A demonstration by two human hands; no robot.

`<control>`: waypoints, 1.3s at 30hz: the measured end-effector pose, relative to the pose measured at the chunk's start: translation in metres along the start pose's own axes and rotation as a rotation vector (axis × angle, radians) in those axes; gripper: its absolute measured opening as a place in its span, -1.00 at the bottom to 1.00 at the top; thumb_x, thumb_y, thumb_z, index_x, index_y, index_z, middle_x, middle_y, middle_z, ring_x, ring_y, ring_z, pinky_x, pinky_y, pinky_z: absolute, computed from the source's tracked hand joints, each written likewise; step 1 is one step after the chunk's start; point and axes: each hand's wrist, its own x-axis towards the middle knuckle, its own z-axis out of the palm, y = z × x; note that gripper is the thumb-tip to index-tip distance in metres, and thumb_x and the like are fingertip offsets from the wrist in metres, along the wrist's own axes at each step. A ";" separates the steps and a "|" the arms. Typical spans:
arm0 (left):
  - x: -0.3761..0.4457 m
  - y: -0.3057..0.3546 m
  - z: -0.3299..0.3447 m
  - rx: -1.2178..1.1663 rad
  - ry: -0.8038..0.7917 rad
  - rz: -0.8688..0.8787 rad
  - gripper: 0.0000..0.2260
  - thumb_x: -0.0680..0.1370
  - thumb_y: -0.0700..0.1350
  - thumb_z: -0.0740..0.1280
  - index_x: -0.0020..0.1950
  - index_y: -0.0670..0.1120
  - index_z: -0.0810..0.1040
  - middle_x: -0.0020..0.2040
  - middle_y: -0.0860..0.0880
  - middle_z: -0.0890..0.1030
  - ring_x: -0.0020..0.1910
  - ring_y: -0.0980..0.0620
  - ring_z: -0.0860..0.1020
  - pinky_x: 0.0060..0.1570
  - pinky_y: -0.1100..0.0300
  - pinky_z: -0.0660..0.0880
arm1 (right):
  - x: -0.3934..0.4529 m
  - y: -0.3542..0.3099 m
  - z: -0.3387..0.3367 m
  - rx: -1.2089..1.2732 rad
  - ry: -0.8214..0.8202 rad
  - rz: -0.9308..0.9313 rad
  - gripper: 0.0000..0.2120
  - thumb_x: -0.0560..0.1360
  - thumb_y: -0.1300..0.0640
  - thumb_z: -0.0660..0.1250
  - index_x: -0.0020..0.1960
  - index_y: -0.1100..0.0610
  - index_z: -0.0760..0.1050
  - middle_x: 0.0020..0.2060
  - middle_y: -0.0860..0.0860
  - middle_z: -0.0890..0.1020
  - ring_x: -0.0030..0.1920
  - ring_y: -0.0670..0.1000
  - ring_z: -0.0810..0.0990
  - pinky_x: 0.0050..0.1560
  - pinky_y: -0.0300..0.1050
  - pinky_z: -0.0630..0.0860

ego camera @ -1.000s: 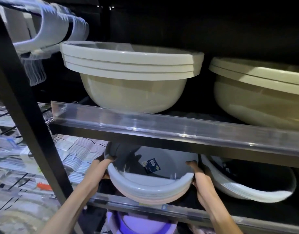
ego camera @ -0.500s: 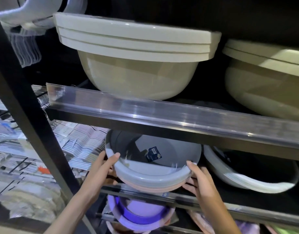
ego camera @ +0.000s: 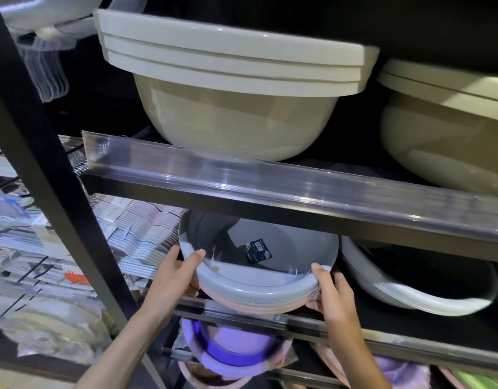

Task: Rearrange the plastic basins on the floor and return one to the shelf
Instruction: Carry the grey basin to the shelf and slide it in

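Far left, the black upright post (ego camera: 42, 153) frames the bay, so the person works just inside it. The left hand (ego camera: 173, 276) has its grip closed on the near-left rim of the grey basin stack (ego camera: 256, 279), thumb hooked over the lip, fingers beneath. The stack sits tilted on the middle shelf (ego camera: 354, 329), mouth toward the viewer, likely so it clears the clear-edged upper shelf (ego camera: 270, 186) carrying the beige basins (ego camera: 236, 88). The right hand (ego camera: 330, 287) clasps the opposite rim, balancing the load. Right of that, a white basin (ego camera: 410, 293) leans beside it, apparently close, so the seating looks tight.
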 end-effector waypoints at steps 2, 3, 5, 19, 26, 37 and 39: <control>0.005 0.001 0.002 0.020 0.019 -0.020 -0.54 0.38 0.29 0.36 0.07 -0.03 0.56 -0.29 -0.05 0.67 -0.36 0.01 0.63 -0.36 0.17 0.55 | 0.002 0.000 0.001 -0.034 0.021 -0.025 -0.43 0.34 -0.28 0.42 0.07 0.18 0.58 -0.03 0.21 0.71 -0.11 0.10 0.72 -0.05 0.07 0.68; 0.008 0.002 0.003 0.017 0.031 -0.034 -0.52 0.36 0.29 0.37 0.06 -0.06 0.55 -0.32 -0.04 0.66 -0.38 0.01 0.62 -0.37 0.18 0.55 | 0.003 -0.001 0.001 -0.044 0.028 -0.022 -0.40 0.27 -0.32 0.40 0.03 0.17 0.59 -0.06 0.18 0.71 -0.13 0.09 0.72 0.00 0.11 0.68; 0.015 0.003 0.006 0.013 0.060 -0.057 -0.46 0.32 0.29 0.37 0.05 -0.11 0.54 -0.32 -0.07 0.65 -0.39 0.01 0.62 -0.38 0.16 0.55 | 0.008 -0.004 0.002 -0.058 0.040 -0.014 -0.36 0.22 -0.34 0.37 0.01 0.18 0.59 -0.10 0.15 0.71 -0.17 0.06 0.73 0.05 0.16 0.67; 0.041 0.001 0.010 0.028 0.064 -0.077 -0.37 0.28 0.30 0.36 0.02 -0.23 0.59 -0.44 -0.07 0.63 -0.44 -0.02 0.61 -0.34 0.10 0.56 | 0.029 -0.005 0.008 -0.077 0.038 -0.114 -0.30 0.32 -0.36 0.35 0.29 0.06 0.60 0.00 0.06 0.75 -0.17 -0.07 0.74 -0.04 0.01 0.70; 0.048 0.002 0.011 0.044 0.067 -0.050 -0.36 0.28 0.32 0.36 0.12 -0.16 0.57 -0.40 -0.07 0.64 -0.41 0.00 0.62 -0.36 0.16 0.56 | 0.031 -0.013 0.012 -0.063 0.045 -0.096 -0.21 0.26 -0.37 0.35 0.37 0.04 0.56 0.07 0.11 0.73 -0.05 0.07 0.73 -0.04 0.00 0.70; 0.052 -0.001 0.004 0.126 0.019 -0.016 -0.43 0.35 0.36 0.34 -0.04 -0.15 0.63 -0.38 -0.09 0.69 -0.38 -0.02 0.66 -0.31 0.10 0.61 | 0.026 -0.016 0.007 -0.227 0.024 -0.169 -0.11 0.33 -0.48 0.23 0.49 0.05 0.43 0.21 0.13 0.67 0.17 0.17 0.65 0.31 0.14 0.52; 0.049 0.002 0.003 0.173 0.018 0.009 -0.42 0.36 0.39 0.30 -0.03 -0.12 0.61 -0.38 -0.09 0.69 -0.37 -0.04 0.69 -0.33 0.11 0.60 | 0.025 -0.018 0.003 -0.308 0.005 -0.200 -0.19 0.45 -0.45 0.19 0.52 0.05 0.40 0.31 0.16 0.61 0.26 0.20 0.57 0.35 0.04 0.42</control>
